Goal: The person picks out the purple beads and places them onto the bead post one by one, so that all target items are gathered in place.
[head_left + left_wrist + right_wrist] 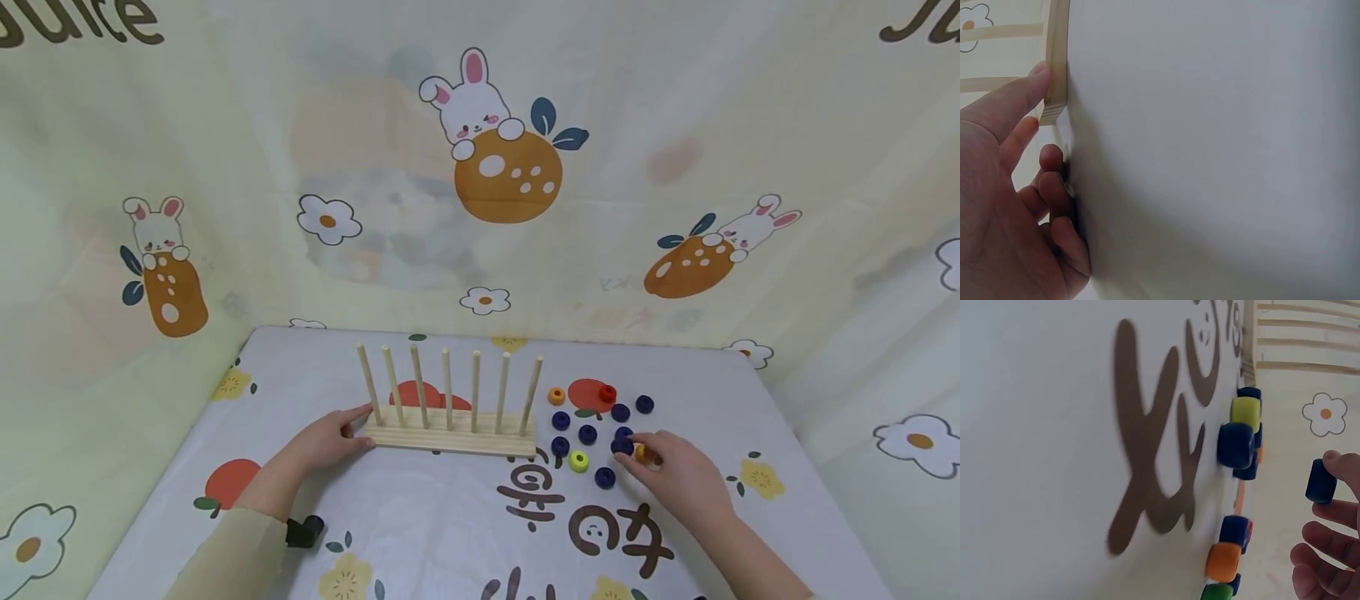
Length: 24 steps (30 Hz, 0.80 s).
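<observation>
The right hand pinches a blue bead between thumb and finger; its wrist view shows the bead raised off the tabletop, plus a green bead the head view does not show. The left hand grips the left end of the peg rack, toward the tabletop's far edge. Loose beads lie between rack and right edge.

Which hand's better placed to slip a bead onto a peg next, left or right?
Right, I'd say. The right hand pinches a blue bead, beside the other beads. The left hand holds the rack by its left end, so it seems better suited to steadying.
</observation>
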Tool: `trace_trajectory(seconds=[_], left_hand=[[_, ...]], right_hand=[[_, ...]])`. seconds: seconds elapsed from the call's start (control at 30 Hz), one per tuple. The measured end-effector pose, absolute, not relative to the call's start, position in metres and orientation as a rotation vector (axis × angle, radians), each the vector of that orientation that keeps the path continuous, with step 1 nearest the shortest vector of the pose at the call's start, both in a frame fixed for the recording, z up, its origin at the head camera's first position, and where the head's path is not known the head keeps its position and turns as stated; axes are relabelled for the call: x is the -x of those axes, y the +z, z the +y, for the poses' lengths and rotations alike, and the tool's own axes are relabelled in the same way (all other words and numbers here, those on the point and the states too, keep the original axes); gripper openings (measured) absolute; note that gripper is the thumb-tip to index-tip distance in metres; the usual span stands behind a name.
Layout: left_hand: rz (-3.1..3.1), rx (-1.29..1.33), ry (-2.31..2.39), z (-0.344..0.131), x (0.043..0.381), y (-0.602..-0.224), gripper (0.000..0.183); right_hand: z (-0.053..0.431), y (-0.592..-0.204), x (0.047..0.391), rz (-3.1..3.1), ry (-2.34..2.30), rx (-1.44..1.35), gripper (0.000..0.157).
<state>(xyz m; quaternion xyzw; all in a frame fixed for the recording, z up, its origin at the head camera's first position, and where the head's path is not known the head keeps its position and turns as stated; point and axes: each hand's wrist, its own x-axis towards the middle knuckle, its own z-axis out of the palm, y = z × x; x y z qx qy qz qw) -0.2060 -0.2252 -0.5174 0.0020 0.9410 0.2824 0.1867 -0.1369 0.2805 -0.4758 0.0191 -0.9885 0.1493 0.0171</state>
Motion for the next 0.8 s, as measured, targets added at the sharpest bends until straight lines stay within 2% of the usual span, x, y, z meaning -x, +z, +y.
trace_trajectory(seconds=[0.67, 0.8], left_hand=[[2.644, -0.001, 0.829, -0.226, 0.206, -0.521, 0.071], [2.641, 0.009, 0.820, -0.226, 0.207, -0.522, 0.072]], right_hand=[[0.239, -0.450, 0.150, -2.917, 0.623, -0.138, 0.051], [0.230, -0.440, 0.154, -2.838, 0.682, -0.176, 0.040]])
